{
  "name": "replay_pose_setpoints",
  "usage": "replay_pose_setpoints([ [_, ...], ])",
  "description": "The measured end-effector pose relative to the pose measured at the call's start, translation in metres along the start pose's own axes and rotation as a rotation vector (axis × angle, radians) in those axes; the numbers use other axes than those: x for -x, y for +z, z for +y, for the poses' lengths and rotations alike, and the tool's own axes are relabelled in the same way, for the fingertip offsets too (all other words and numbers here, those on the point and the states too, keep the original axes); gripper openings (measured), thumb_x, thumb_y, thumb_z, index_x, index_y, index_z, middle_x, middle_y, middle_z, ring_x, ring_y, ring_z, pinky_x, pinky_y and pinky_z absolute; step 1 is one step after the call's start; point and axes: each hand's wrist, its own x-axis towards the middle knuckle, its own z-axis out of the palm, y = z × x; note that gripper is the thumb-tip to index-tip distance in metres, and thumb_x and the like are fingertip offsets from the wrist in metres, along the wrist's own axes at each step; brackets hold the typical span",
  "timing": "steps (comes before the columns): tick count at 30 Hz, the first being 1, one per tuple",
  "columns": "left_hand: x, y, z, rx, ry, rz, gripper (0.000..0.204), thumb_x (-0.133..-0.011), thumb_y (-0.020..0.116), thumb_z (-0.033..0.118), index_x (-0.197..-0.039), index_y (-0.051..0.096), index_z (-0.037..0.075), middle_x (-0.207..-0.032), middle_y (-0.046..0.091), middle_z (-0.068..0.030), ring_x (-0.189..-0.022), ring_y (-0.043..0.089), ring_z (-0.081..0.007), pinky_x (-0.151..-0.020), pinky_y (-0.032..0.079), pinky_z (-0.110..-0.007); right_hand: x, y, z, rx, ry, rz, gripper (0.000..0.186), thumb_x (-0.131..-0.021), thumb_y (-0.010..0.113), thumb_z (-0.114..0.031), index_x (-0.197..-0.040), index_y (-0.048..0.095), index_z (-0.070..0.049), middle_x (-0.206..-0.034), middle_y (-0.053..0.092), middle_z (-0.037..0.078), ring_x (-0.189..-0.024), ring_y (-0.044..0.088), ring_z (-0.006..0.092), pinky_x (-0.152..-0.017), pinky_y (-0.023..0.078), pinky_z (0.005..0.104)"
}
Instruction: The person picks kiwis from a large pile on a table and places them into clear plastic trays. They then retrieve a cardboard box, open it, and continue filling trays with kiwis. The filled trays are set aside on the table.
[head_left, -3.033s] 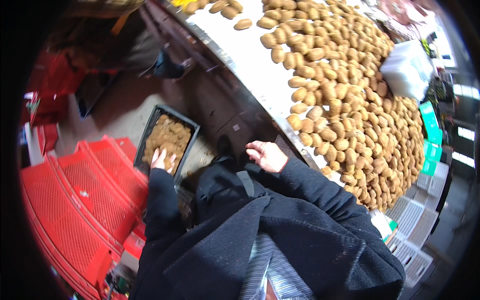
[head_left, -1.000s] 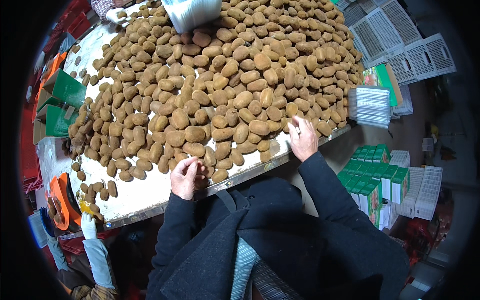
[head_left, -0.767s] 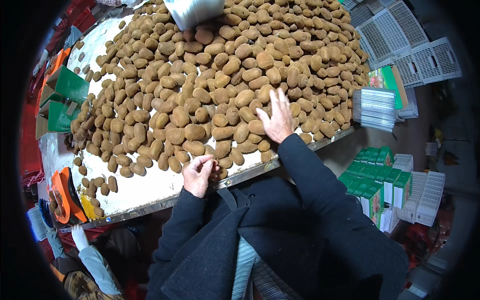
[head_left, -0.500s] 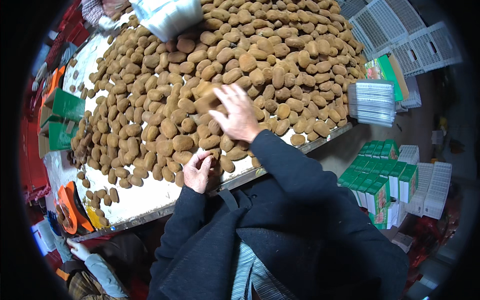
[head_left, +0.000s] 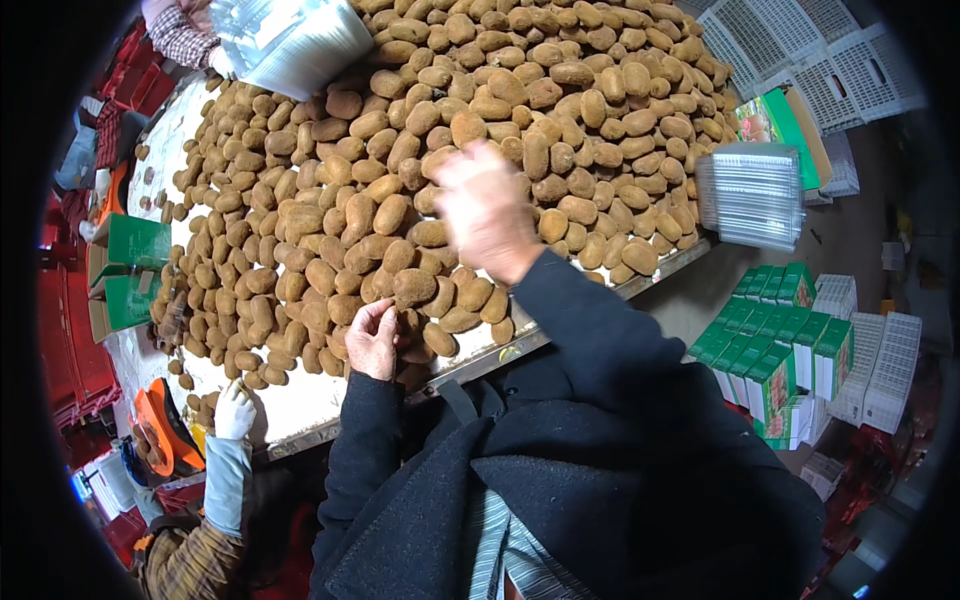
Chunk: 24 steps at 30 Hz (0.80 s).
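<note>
At the near edge of the surface point(head_left: 300, 403), the left hand point(head_left: 372, 340) is held low, with thumb and fingers curled together against the kiwifruit point(head_left: 414, 287); whether one is gripped cannot be told. Just beyond, the right hand point(head_left: 487, 205) is held over the heap and blurred by motion, so it cannot be told whether anything is grasped.

The kiwifruit are spread loose across most of the surface, piled thickest toward the far right. A narrow strip along the near left edge is left bare. Judging by the heap, handling seems to be at an early stage, with most of the fruit left to be dealt with; no filled container can be made out beside the hands.

By the left edge, a co-worker's gloved hand point(head_left: 235, 411) is placed near an orange holder point(head_left: 185, 453). At the right corner, a stack of clear trays point(head_left: 750, 195) is set, limiting room on that side; green cartons point(head_left: 745, 347) are stacked lower down. Farther off, open green cartons are seen at left, part of the heap is covered by a pile of clear containers point(head_left: 290, 48), and pale crates point(head_left: 862, 80) are stacked behind.
</note>
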Motion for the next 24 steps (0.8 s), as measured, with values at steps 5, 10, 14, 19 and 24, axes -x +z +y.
replay_pose_setpoints([
  [5,0.003,0.003,0.001,0.038,-0.024,-0.011,0.021,-0.099,0.070,0.012,-0.116,0.066,0.002,-0.091,0.067,0.0001,-0.071,0.058,-0.0057,-0.059,0.049,-0.021,0.037,-0.153,0.083,0.492,0.243,0.185,0.026,-0.087,0.070,-0.007,-0.112,0.065,-0.001,-0.116,0.063,0.016,-0.116,0.056,0.0343,-0.109,0.043,0.0466],
  [10,0.014,-0.004,0.011,0.104,-0.016,0.012,0.025,-0.101,0.068,0.014,-0.122,0.066,0.000,-0.098,0.071,-0.0050,-0.077,0.065,-0.0091,-0.062,0.054,-0.021,0.079,-0.303,0.139,1.211,0.471,0.136,0.049,-0.098,0.067,-0.036,-0.132,0.060,-0.001,-0.139,0.059,0.021,-0.135,0.049,0.0389,-0.112,0.040,0.0514],
  [14,0.026,-0.012,0.023,0.179,0.021,0.028,0.023,-0.103,0.065,0.013,-0.121,0.065,-0.001,-0.097,0.071,-0.0073,-0.078,0.068,-0.0131,-0.064,0.057,-0.025,0.121,-0.349,0.171,1.016,1.027,-0.124,0.052,-0.103,0.055,-0.048,-0.132,0.063,-0.005,-0.136,0.063,0.022,-0.126,0.057,0.0426,-0.103,0.046,0.0511],
  [19,0.031,-0.008,0.025,0.157,-0.004,0.023,0.020,-0.104,0.063,0.013,-0.118,0.066,-0.001,-0.095,0.071,-0.0067,-0.078,0.069,-0.0133,-0.063,0.056,-0.025,0.159,-0.356,0.196,0.817,1.010,-0.096,0.044,-0.103,0.053,-0.046,-0.122,0.069,-0.009,-0.113,0.073,0.020,-0.108,0.066,0.0439,-0.091,0.051,0.0508],
  [24,0.034,-0.002,0.014,0.214,-0.004,-0.015,0.019,-0.104,0.063,0.013,-0.117,0.066,0.000,-0.095,0.071,-0.0065,-0.079,0.069,-0.0141,-0.064,0.056,-0.025,0.172,-0.365,0.210,0.588,1.010,0.086,0.037,-0.099,0.065,-0.041,-0.110,0.075,-0.007,-0.102,0.075,0.017,-0.097,0.072,0.0316,-0.087,0.052,0.0389],
])
